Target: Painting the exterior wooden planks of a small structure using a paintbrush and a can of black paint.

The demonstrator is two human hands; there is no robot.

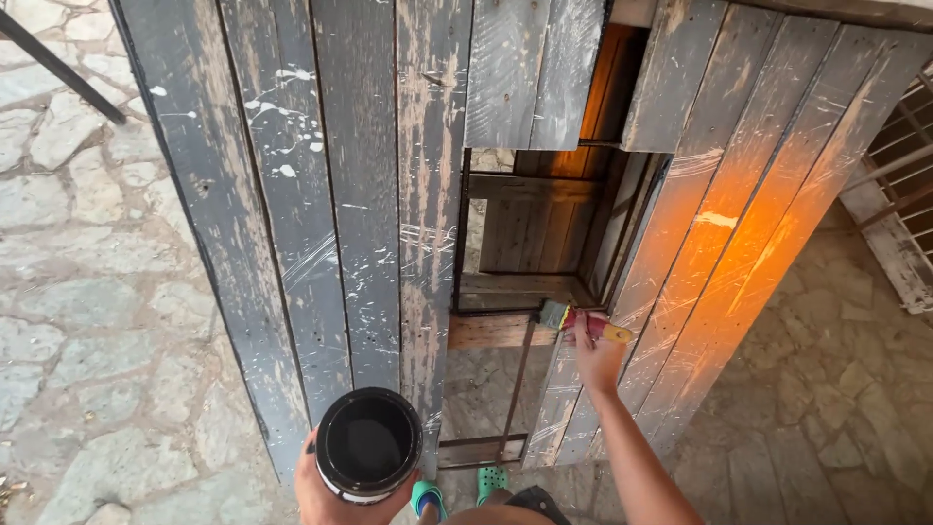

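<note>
Grey, worn planks make up a big wooden panel (321, 224) that leans over a stone floor (87, 292). The paint on it is scratched and thin, with bare wood showing in long strips and small white splashes near the top. An orange glow lies across the boards on the right side.

The step in hand looks like painting. The right hand (595, 355) is closed around the handle of a paintbrush (581, 322). The brush has a yellow and red handle, and its grey bristles touch the edge of a plank beside the square opening (530, 233) in the middle of the panel. The left hand (335, 491) is low in the picture and wraps around 1 round can (369, 444). The can is held upright, it is open, and the inside looks dark, almost black.

The next move probably needs a steady stroke along the plank edge, without dripping into the opening. The brush may need a dip in the can, which is well apart from it, so the right hand would have to come down and across.

2 green shoes (457, 489) peek out at the bottom.
</note>
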